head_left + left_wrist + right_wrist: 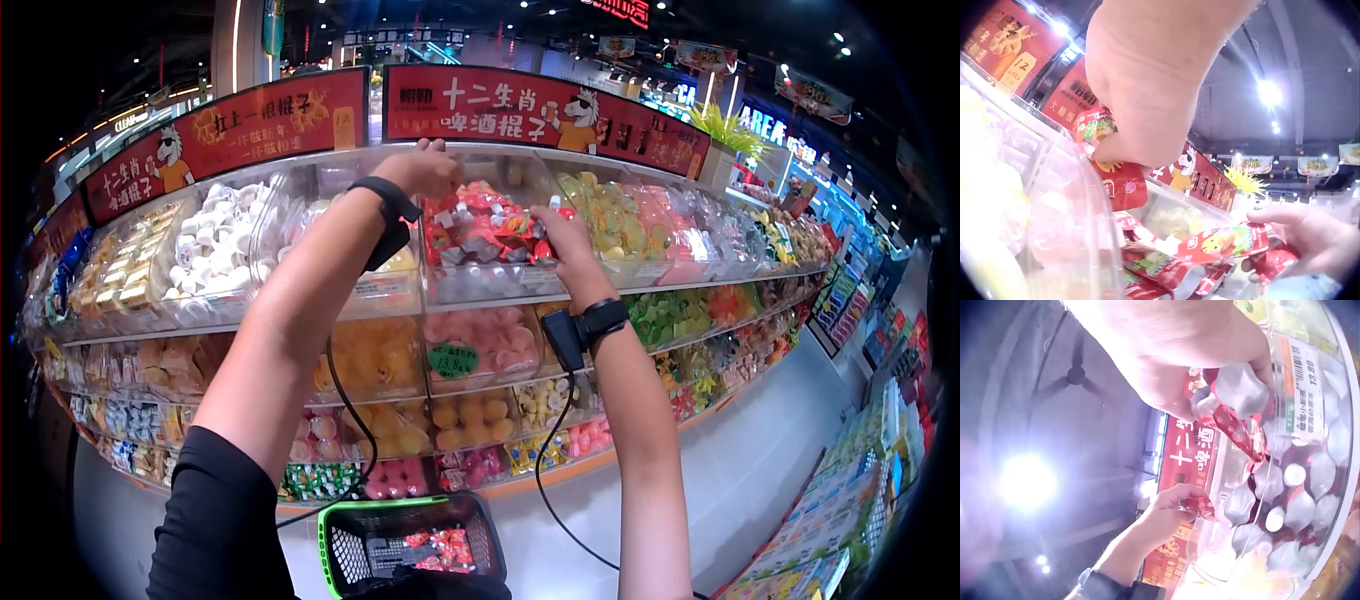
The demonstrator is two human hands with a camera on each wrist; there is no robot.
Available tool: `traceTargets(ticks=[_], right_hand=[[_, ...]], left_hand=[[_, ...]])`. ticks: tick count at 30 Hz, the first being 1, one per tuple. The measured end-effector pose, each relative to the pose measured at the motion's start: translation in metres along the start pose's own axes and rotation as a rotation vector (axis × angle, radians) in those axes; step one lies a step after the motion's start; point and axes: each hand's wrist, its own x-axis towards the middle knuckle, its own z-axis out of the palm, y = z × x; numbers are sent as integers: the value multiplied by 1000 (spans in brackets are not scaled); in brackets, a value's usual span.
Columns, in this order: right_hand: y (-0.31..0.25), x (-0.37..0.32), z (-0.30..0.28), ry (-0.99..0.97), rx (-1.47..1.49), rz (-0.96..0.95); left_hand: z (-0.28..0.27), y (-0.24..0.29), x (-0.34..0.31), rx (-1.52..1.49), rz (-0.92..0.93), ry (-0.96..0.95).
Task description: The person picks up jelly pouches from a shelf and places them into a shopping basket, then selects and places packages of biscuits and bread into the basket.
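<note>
My left hand is over the back of a clear bin. In the left wrist view it pinches a red spouted pouch with printed pictures. My right hand is at the bin's right side, gripping red-and-silver spouted pouches; one pouch sticks out from its fingers toward the left. Below both hands, more of these red pouches with silver bottoms and white caps fill the bin. The palm side of the left hand is hidden in the head view.
Tiered shelves of clear bins hold wrapped sweets, including white cups at left and green-yellow pieces at right. Red sign boards stand behind. A black basket with a green handle holds several red pouches on the floor.
</note>
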Motion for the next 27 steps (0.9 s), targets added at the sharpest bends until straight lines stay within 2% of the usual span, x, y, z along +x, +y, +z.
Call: traceTargets(ticks=[2,3,4,5,7,8,9,11,12,14,17,20,23,26,27], right_hand=[[-5,-10,6,52,-155,-29],[-10,-12,8,82,-231,-46],[10,9,2,119,-356,-129],[8,10,2,104,-405,-155],[8,7,3,70,-508,-197],[31,32,-5,89,-499,-302],[30,34,-7,84,-491,-260],[33,36,-9,68,-476,-170],[31,34,-7,63,-481,-136],[19,23,-4,56,-499,-63],[-28,-19,20,74,-723,71],[7,15,3,62,-671,-85],[-25,-11,24,37,-212,106],[-17,2,29,42,-284,-83],[-13,8,31,48,-319,-146]], left_hand=[[7,14,-18,4,51,156],[30,-1,0,-27,107,82],[54,-18,17,-61,159,6],[95,-47,51,-133,236,-229],[65,-7,10,-308,64,74],[59,0,4,-339,-5,144],[54,6,-1,-373,-72,215],[65,4,1,-338,-171,185],[35,17,-12,-330,-184,51],[42,15,-7,-275,-192,34],[43,14,-1,-258,-219,-16],[47,14,-2,-265,-245,13],[46,15,-2,-251,-246,32],[41,17,-6,-292,-246,45],[47,16,-6,-308,-257,101]])
